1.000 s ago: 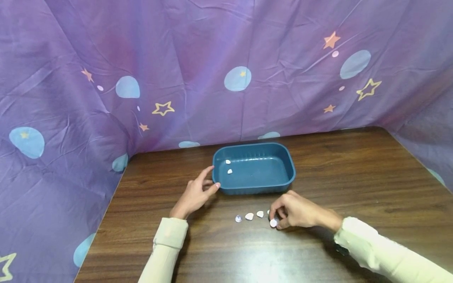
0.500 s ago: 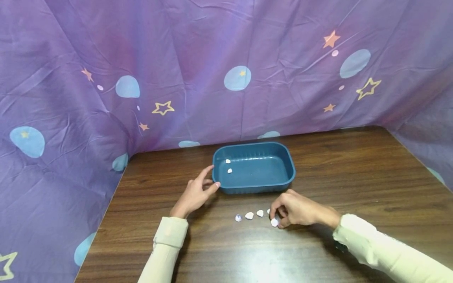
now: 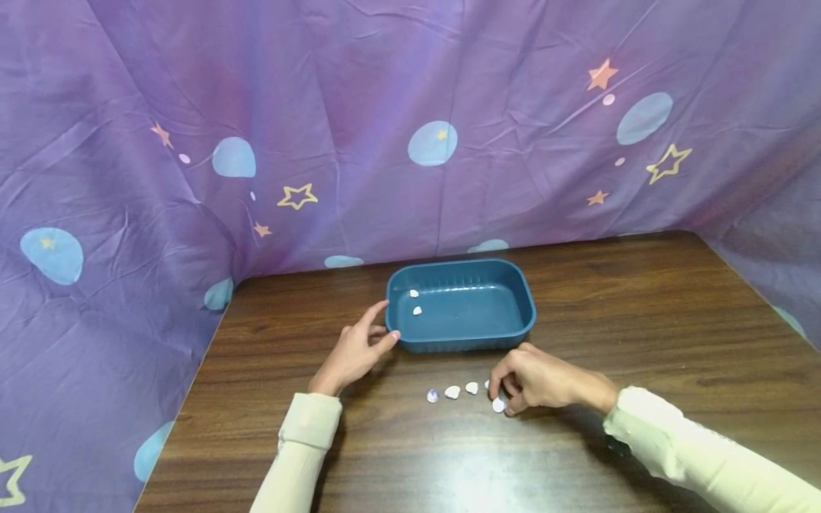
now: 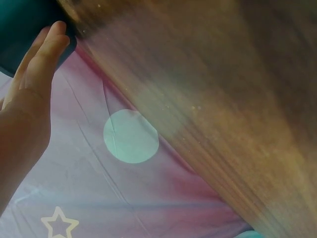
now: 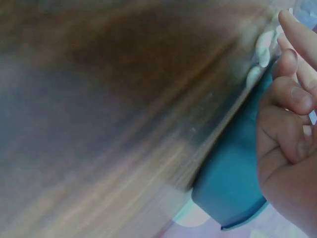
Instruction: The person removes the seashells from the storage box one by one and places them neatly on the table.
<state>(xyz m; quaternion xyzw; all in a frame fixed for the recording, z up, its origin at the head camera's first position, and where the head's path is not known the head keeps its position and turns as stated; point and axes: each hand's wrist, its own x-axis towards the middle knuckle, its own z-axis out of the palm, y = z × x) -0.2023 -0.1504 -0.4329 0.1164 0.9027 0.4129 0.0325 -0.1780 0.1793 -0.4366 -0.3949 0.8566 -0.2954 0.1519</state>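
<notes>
A blue plastic basin (image 3: 462, 340) stands on the wooden table with two small white pieces (image 3: 415, 311) inside, near its left end. My left hand (image 3: 351, 354) touches the basin's left side, index finger and thumb spread along the rim. In front of the basin, my right hand (image 3: 535, 377) pinches a small round white piece (image 3: 499, 405) between thumb and index finger, low at the tabletop. Left of it lies a row of small pieces: a rounded bluish one (image 3: 432, 395), a white one (image 3: 452, 392) and another white one (image 3: 472, 387). One more is partly hidden behind my right fingers.
The brown wooden table (image 3: 641, 320) reaches back to a purple cloth (image 3: 359, 107) printed with stars and blue spots. Cloth also hangs along the left and right sides. In the right wrist view, the basin's wall (image 5: 233, 173) stands beside the right hand.
The round white piece under my right fingers has shifted very slightly to the right. My left hand and the basin stay put.
</notes>
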